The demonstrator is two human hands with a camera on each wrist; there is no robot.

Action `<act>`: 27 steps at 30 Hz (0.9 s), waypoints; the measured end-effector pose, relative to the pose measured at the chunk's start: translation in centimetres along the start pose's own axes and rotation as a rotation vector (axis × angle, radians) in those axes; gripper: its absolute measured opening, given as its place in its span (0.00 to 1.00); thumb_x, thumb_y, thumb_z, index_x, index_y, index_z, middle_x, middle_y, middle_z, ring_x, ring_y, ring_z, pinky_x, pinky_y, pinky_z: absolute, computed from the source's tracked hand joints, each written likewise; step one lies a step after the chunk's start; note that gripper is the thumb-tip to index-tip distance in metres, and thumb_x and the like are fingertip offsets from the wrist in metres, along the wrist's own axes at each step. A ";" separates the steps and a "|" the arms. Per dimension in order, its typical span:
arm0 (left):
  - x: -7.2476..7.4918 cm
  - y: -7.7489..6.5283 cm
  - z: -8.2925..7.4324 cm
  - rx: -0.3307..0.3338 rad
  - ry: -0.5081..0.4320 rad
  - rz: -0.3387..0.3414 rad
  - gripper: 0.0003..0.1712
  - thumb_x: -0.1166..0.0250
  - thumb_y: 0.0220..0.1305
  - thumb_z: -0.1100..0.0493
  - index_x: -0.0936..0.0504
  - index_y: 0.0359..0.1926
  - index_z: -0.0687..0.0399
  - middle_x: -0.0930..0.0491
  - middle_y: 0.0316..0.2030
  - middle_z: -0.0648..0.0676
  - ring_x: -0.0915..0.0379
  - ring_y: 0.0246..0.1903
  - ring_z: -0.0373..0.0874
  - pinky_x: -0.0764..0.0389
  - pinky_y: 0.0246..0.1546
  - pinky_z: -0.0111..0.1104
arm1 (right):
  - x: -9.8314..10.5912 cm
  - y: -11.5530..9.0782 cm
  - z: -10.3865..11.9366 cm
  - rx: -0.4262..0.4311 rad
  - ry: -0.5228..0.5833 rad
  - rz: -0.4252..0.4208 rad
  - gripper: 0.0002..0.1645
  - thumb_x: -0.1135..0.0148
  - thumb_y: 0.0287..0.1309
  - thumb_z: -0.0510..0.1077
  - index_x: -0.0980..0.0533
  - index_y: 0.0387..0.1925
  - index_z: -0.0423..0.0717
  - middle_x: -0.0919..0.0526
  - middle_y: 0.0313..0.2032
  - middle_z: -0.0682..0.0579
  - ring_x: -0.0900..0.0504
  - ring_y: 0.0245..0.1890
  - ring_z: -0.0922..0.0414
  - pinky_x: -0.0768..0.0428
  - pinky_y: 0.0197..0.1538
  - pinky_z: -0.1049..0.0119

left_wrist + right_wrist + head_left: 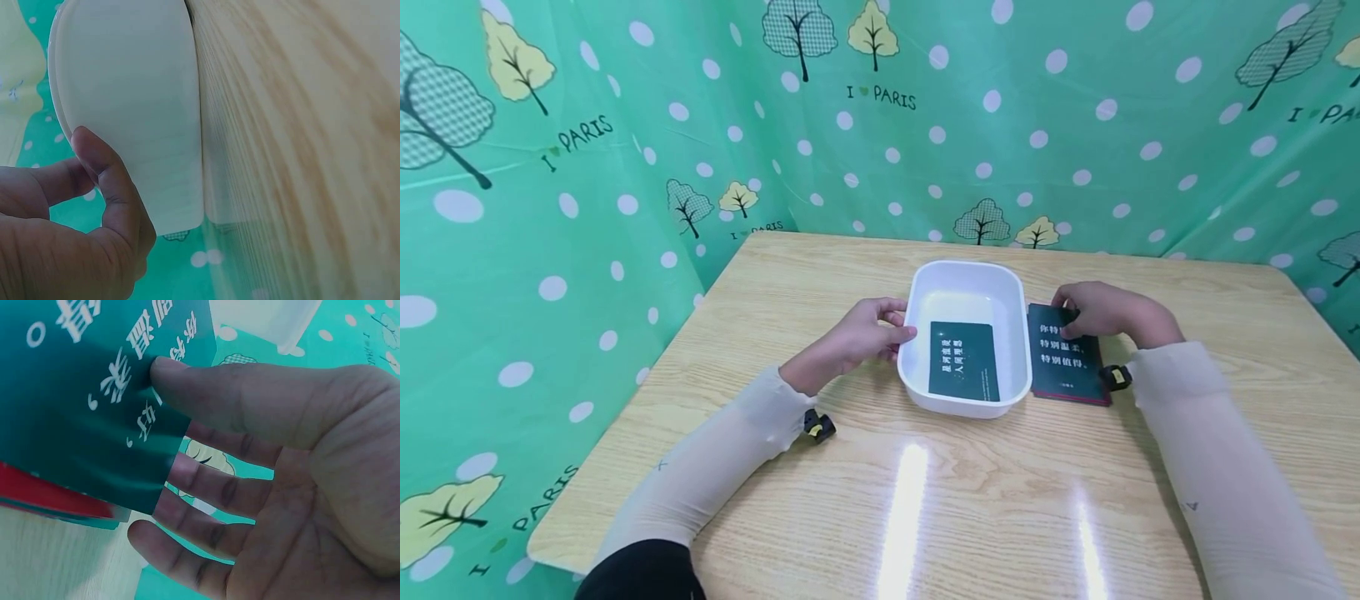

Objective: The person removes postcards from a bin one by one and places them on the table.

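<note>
A white plastic basin stands on the wooden table, with a dark green card with white lettering lying inside. My left hand pinches its left rim between thumb and fingers; the left wrist view shows the basin's outer wall close up. Just right of the basin lies a small stack of cards, a dark green one on top and a red one below. My right hand pinches the top card at its far right edge, thumb on its face and fingers underneath; that card bends up from the stack.
The wooden table stretches around the basin, its far edge meeting a green curtain printed with trees and dots. A black strap piece sits at each wrist.
</note>
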State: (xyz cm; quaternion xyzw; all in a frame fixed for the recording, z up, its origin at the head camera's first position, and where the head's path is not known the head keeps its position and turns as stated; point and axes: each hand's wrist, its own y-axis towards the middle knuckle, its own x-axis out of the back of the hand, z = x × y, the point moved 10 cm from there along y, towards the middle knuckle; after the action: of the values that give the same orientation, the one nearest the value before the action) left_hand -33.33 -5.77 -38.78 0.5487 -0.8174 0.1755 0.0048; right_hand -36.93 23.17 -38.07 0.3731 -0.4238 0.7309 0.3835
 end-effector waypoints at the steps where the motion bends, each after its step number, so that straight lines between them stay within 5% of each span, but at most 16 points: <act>1: 0.0 0.0 0.0 -0.001 -0.002 0.002 0.28 0.36 0.66 0.64 0.32 0.65 0.58 0.31 0.46 0.58 0.26 0.28 0.45 0.19 0.29 0.35 | 0.0 0.0 -0.1 -0.008 0.001 0.001 0.27 0.32 0.57 0.39 0.29 0.56 0.33 0.23 0.49 0.33 0.21 0.41 0.45 0.23 0.48 0.43; 27: 0.0 0.0 0.0 -0.011 0.016 0.001 0.27 0.36 0.67 0.64 0.32 0.64 0.58 0.31 0.46 0.58 0.25 0.28 0.46 0.18 0.32 0.38 | -0.3 0.3 0.3 -0.005 -0.042 -0.031 0.28 0.31 0.54 0.36 0.29 0.55 0.33 0.22 0.47 0.35 0.23 0.41 0.44 0.21 0.47 0.46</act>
State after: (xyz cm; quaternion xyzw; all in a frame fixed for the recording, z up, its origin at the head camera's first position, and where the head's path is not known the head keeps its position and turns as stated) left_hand -33.32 -5.74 -38.75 0.5470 -0.8185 0.1753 0.0141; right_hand -36.99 22.73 -38.30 0.3937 -0.4276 0.7160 0.3866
